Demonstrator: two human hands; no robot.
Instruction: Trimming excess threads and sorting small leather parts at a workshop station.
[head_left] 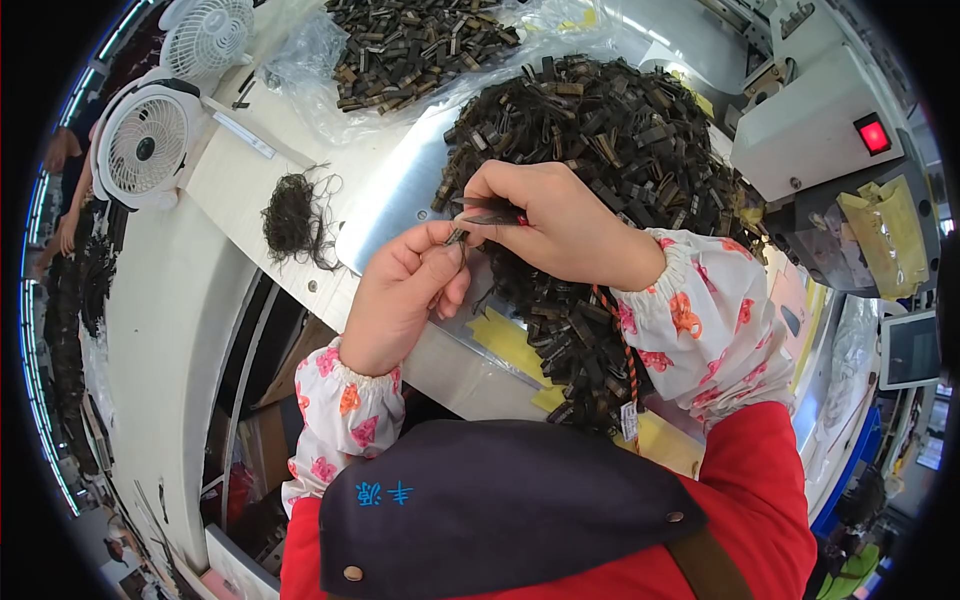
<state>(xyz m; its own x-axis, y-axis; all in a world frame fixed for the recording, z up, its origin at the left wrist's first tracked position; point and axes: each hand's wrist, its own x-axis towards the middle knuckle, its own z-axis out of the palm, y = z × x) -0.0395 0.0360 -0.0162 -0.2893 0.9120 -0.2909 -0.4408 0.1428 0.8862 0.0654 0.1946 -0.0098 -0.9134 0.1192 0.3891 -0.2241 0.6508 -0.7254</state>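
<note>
My left hand pinches a small dark fabric tab between thumb and fingertips, in front of the large heap. My right hand is closed around a pair of thread snips. Their dark blades point left, just above the tab, and the two hands' fingertips nearly meet. A bit of red shows on the snips by my right fingers; the rest of the handle is hidden in the palm. Right behind my hands rises a big heap of small dark folded tabs, mixed with loose threads.
A second pile of tabs lies on clear plastic at the back. A tangle of black thread sits left of the metal plate. Two white fans stand far left. A grey machine with a lit red switch is at right.
</note>
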